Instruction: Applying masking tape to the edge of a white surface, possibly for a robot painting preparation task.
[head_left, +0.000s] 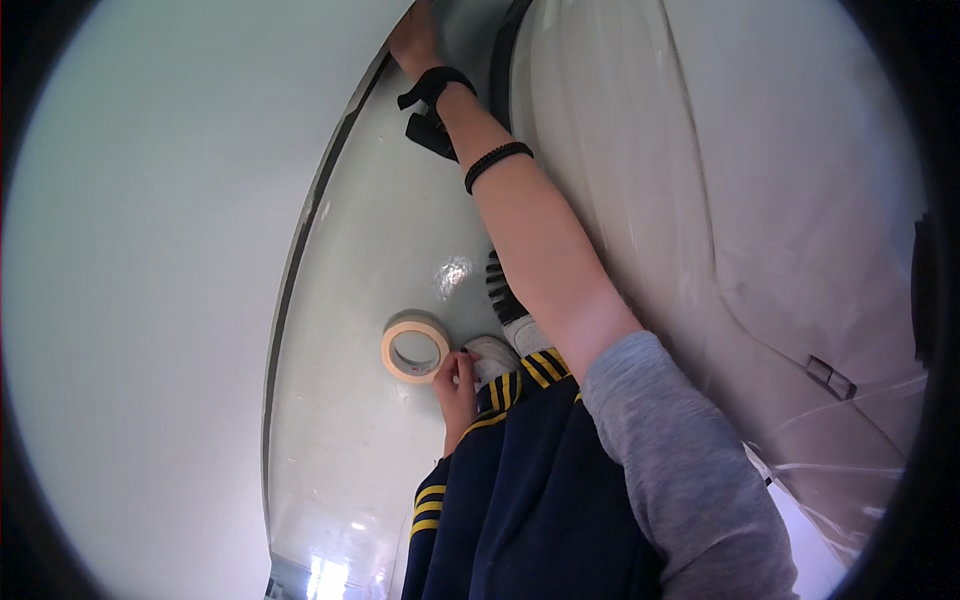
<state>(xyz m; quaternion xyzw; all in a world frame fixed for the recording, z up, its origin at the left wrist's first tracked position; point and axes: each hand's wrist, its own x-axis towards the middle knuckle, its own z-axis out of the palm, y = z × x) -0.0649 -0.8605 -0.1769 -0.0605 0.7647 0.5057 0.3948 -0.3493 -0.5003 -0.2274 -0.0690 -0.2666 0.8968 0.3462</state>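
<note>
My left hand is low in the middle, its fingers curled in against the edge of a roll of masking tape. The roll is cream-coloured, and its open ring faces up over a glossy pale surface. A small dark spot shows at the tips of the thumb and forefinger. My right arm stretches up across the view, and my right hand is at the top beside the dark edge strip of a pale panel. Its fingers are hidden or cut off there. A black strap with a small box circles that wrist, with a braided bracelet below.
A large smooth pale panel fills the left. To the right is a light trim panel with a seam, a small pair of switches and clear plastic film. My shoes stand close to the tape.
</note>
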